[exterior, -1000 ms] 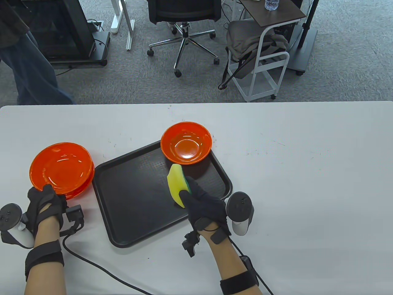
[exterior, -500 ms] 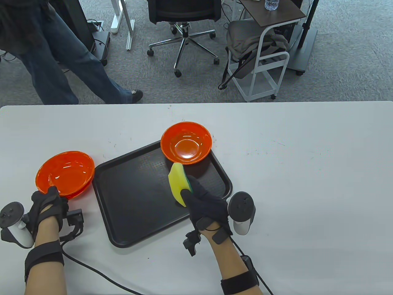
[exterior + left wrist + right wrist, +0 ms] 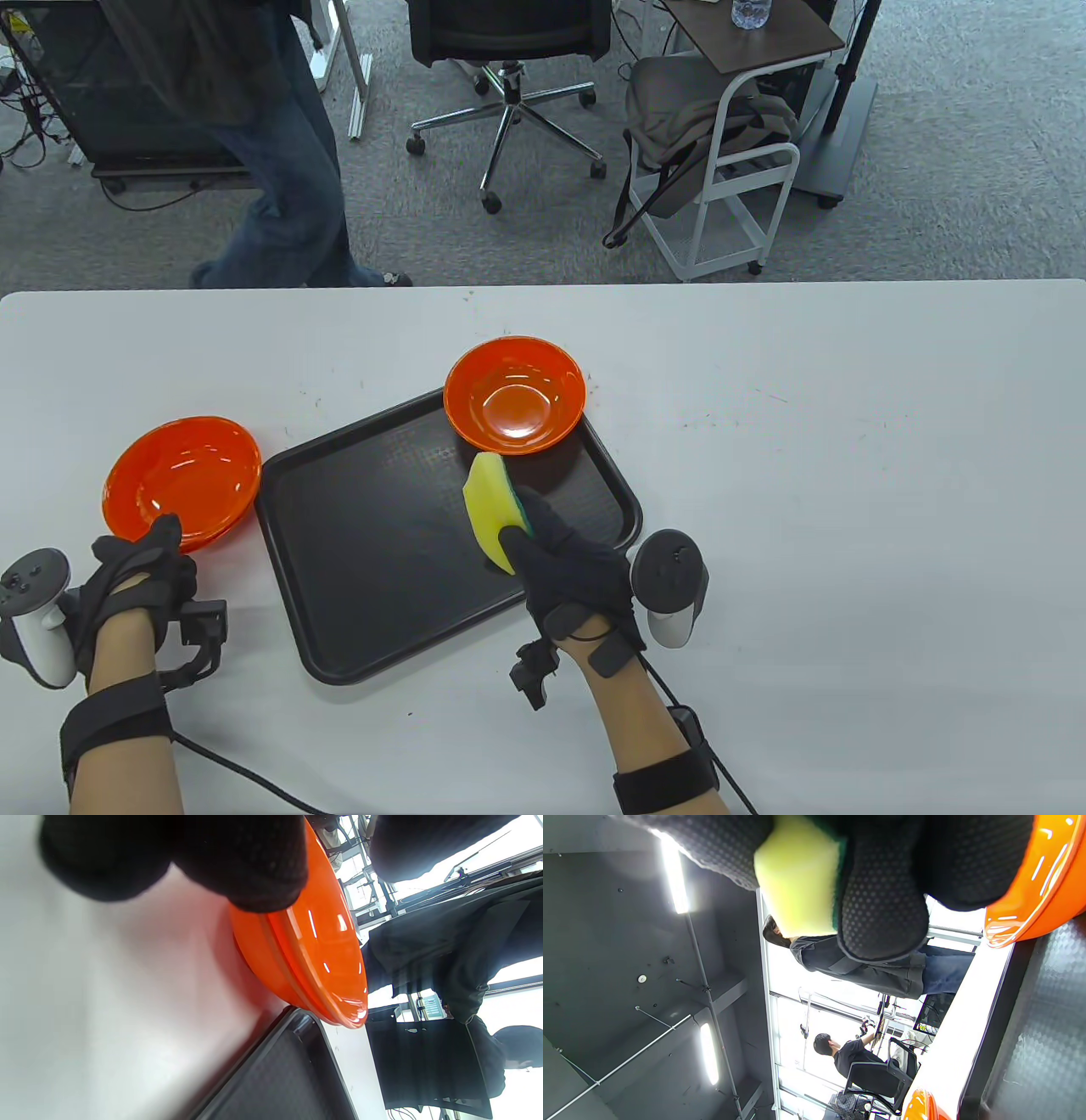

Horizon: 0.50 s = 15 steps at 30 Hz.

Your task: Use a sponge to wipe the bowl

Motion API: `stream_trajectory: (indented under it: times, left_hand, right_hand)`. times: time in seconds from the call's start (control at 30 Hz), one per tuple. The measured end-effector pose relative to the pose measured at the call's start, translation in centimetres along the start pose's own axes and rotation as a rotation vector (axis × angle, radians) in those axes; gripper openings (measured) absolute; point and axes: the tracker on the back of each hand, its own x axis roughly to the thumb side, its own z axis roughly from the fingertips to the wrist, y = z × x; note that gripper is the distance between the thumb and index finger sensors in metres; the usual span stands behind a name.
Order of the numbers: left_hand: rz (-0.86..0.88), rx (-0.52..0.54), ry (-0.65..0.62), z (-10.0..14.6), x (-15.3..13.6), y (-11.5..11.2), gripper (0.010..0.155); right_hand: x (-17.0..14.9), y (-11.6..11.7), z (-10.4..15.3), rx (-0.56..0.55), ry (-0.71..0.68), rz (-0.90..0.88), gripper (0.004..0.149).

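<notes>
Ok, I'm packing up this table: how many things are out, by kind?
Orange bowls: 3, one bowl at the tray corner, seemingly two in the left stack
Black tray: 1
Sponge: 1
Total: 5

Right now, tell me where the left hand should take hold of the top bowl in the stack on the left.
Best by the near rim of the top bowl, coming from the table's near edge, where the left hand already rests. The rim flares out thin above the bowls beneath, so a thumb-over, fingers-under pinch should lift it free.
</notes>
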Motion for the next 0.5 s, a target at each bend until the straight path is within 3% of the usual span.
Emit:
stream_trajectory:
  times: [0.3,0.5]
  left_hand:
    - [-0.084,-0.085,-0.104,1.0,3.1,-0.9,0.091]
    - [-0.215,-0.235,-0.173,0.9,6.3,-4.8,0.086]
  right_hand:
    - [0.2,-0.2,-0.1,-0.012,-0.010,-0.016,0.053]
    - [0.1,-0.5,-0.1,-0.022,-0.005,-0.015,0.053]
